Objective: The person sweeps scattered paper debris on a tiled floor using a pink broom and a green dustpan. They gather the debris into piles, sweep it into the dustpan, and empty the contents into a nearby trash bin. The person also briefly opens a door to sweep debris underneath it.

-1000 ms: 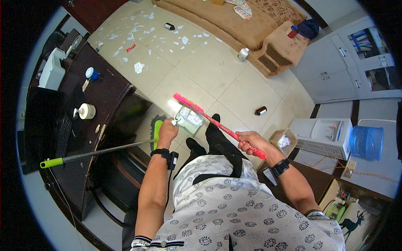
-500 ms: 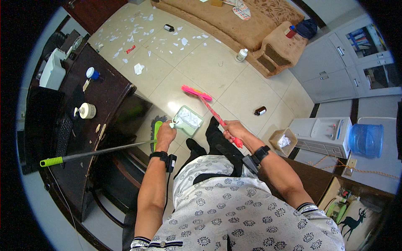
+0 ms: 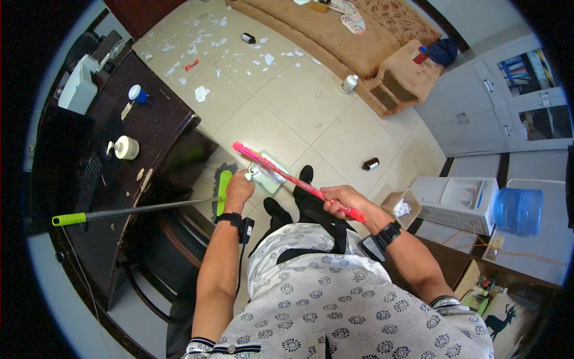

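My left hand (image 3: 238, 190) is closed round the handle of a pale green dustpan (image 3: 275, 160), which holds white paper scraps. A pink broom (image 3: 305, 185) is gripped in my right hand (image 3: 344, 200), with its head across the top of the dustpan, hiding part of it. Whether the bristles touch the dustpan, I cannot tell. Beside my left hand is a mop (image 3: 225, 184) with a green head, grey fringe and long handle reaching left over the desk.
Torn paper (image 3: 202, 94) litters the far-left floor. Brown bottles (image 3: 371, 163) and a white bottle (image 3: 348, 84) are on the tiles. A dark desk (image 3: 161, 113) stands left, a sofa (image 3: 335, 45) far off, a wastebasket (image 3: 391, 202) and water dispenser (image 3: 454, 197) right.
The broom head has moved left from the floor beyond the dustpan to over it. My right hand has shifted slightly right and nearer me. My left hand keeps the dustpan in nearly the same place.
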Motion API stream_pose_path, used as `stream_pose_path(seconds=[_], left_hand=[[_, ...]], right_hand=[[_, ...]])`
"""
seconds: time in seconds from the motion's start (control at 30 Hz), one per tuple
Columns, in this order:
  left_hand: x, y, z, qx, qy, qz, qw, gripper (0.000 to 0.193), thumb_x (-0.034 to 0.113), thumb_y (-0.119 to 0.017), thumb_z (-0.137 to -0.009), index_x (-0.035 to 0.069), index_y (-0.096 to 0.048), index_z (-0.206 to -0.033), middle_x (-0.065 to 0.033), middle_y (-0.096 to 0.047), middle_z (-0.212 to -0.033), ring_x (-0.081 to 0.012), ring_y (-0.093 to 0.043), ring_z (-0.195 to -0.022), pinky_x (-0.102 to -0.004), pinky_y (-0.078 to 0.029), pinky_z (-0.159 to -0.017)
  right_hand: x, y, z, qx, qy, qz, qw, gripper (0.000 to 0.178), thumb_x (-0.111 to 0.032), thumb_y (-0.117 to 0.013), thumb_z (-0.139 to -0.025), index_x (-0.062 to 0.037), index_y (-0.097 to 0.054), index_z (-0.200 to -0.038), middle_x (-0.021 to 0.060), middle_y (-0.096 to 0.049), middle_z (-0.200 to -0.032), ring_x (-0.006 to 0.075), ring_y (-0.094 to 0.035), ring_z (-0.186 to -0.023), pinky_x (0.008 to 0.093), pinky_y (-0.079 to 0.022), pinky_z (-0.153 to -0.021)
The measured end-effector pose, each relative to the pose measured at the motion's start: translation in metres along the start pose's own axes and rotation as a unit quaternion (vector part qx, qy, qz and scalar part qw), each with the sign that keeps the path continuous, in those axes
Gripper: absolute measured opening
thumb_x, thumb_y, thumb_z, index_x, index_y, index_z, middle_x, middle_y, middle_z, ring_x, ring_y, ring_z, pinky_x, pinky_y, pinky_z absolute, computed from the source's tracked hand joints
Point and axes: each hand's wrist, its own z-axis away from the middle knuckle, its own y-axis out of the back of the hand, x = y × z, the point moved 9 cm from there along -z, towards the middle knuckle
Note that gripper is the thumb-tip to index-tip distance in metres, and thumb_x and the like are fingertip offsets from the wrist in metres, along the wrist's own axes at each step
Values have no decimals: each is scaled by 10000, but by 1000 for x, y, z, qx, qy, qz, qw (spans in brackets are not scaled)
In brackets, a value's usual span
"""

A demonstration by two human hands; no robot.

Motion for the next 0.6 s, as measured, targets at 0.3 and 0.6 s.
stream_pose_path(seconds=[0.3, 0.6], left_hand=[[1, 3, 7, 42, -25, 22, 999, 276, 164, -565, -819, 133, -678, -1069, -190, -671, -1031, -385, -626, -986, -464, -501, -841], [-9, -15, 12, 26, 41, 73, 996, 301, 169, -643, -797, 147, -676, -1095, -192, -675, -998, -376, -637, -951, -446, -501, -823]], right_hand=[[-36, 12, 37, 54, 64, 92, 992, 252, -98, -489, -930, -52, -520, -1176, 13, -520, -691, 38, -452, -473, 217, -368, -354], [-86, 46, -20, 93, 111, 201, 969, 549, -103, -489, -901, -34, -364, -1431, 28, -530, -705, 75, -454, -479, 245, -384, -361]])
